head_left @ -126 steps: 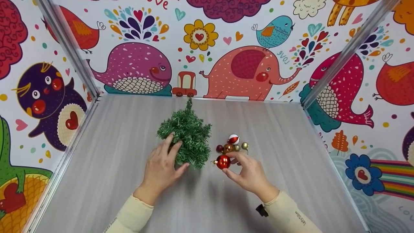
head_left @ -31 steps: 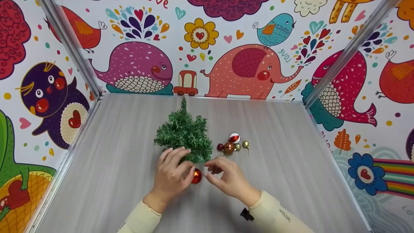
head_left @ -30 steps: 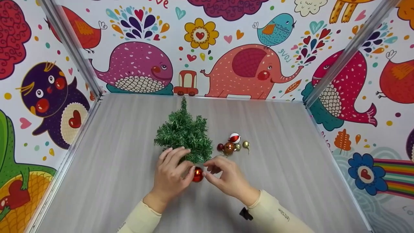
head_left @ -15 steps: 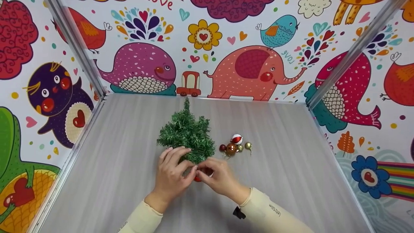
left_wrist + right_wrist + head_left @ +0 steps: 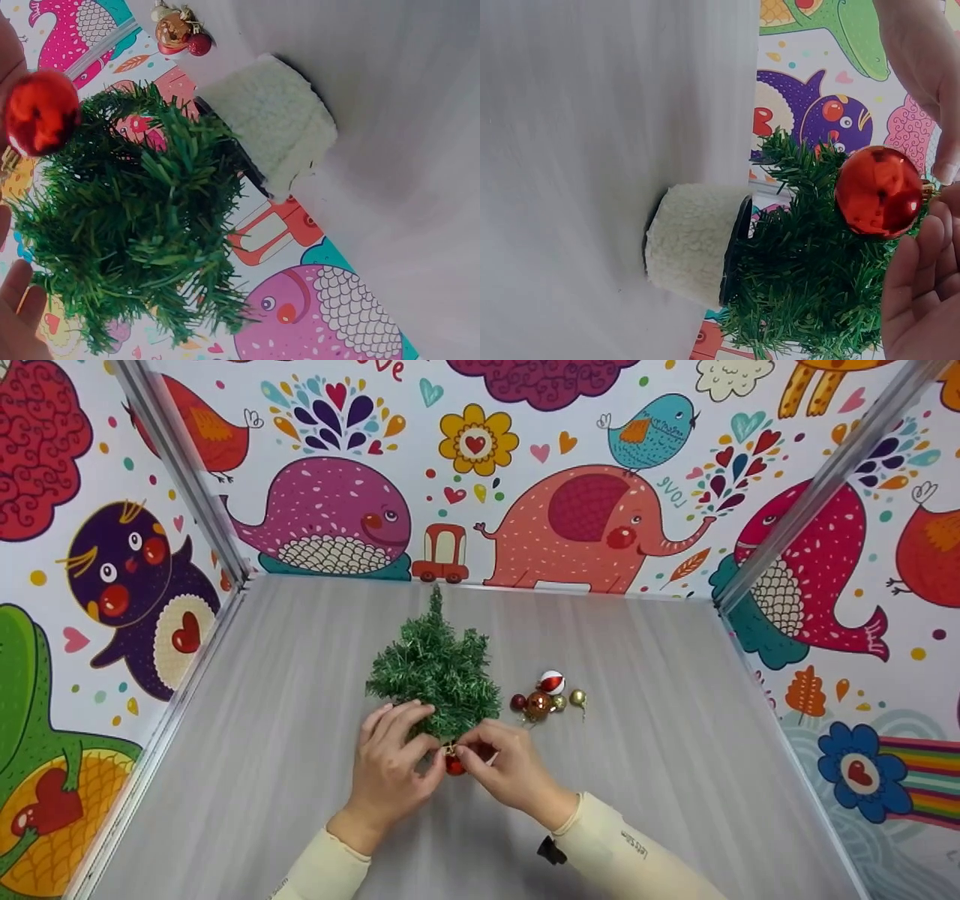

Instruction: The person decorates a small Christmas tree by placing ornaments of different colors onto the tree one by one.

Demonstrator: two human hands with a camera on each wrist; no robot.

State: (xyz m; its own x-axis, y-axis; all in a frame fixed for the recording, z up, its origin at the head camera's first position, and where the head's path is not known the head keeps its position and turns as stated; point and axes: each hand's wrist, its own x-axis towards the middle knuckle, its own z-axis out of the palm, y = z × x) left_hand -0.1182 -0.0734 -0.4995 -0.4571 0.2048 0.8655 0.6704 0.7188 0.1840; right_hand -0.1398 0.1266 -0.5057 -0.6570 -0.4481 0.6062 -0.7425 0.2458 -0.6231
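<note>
A small green artificial Christmas tree [image 5: 431,667] stands on the table, its base wrapped in white fleece [image 5: 697,244]. A shiny red bauble [image 5: 879,191] hangs at the tree's near side, with its gold cap between my two hands. My right hand [image 5: 517,765] pinches the bauble near its cap with thumb and forefinger. My left hand [image 5: 394,761] lies against the lower branches; its thumb and forefinger come together at a branch tip beside the gold cap. The exact pinch points are partly hidden by the fingers.
Several loose baubles lie right of the tree: a red-and-white one [image 5: 553,682], a copper one [image 5: 538,705], a dark red one [image 5: 519,702] and small gold ones [image 5: 577,697]. Patterned wall panels [image 5: 570,525] with metal corner posts [image 5: 810,502] enclose the table [image 5: 660,735].
The red bauble has moved from beside the loose baubles to the tree's near side. My right hand went left with it, drew slightly away, then closed in on its cap. My left hand shifted down the tree.
</note>
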